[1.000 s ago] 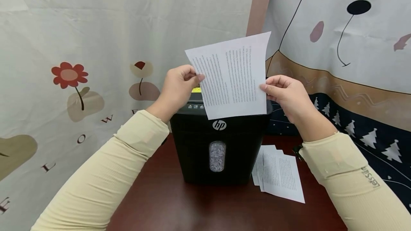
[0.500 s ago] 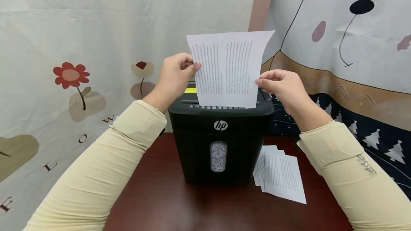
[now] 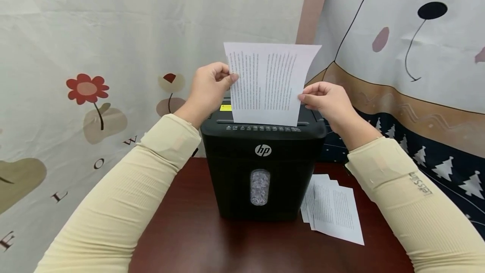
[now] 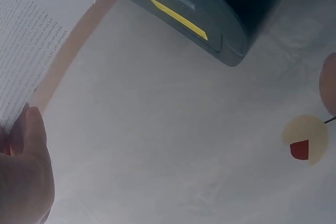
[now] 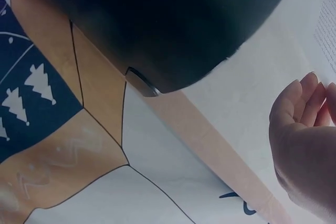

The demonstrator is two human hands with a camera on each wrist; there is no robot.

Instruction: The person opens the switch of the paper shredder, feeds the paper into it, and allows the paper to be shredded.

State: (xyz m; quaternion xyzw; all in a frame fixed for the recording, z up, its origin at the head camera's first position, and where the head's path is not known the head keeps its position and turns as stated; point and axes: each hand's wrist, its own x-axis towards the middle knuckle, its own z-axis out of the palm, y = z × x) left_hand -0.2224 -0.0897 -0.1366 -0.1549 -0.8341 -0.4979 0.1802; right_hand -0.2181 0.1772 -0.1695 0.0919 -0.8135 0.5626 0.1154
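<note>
A printed sheet of paper [image 3: 265, 83] stands upright over the top of a black hp paper shredder [image 3: 227, 159]. My left hand [image 3: 208, 89] pinches its left edge between thumb and fingers. On the right edge, a little lower, my right hand [image 3: 329, 102] pinches the same sheet. The paper's bottom edge is at the shredder's top, near the row of small icons; whether it is inside the slot I cannot tell. In the left wrist view the left hand [image 4: 26, 166] holds the sheet beside the shredder's yellow label [image 4: 178, 18]. The right hand [image 5: 304, 140] shows at the right wrist view's edge.
Several printed sheets [image 3: 335, 210] lie overlapped on the dark red table [image 3: 197, 239], right of the shredder. Paper shreds show through the shredder's window [image 3: 259, 187]. Behind hang a pale curtain [image 3: 125, 24] with flowers and a bear-patterned one [image 3: 398, 62].
Both hands have carried the sheet from in front of the shredder's face up and back over its top. Its tilt has levelled out. The stack on the table has not moved.
</note>
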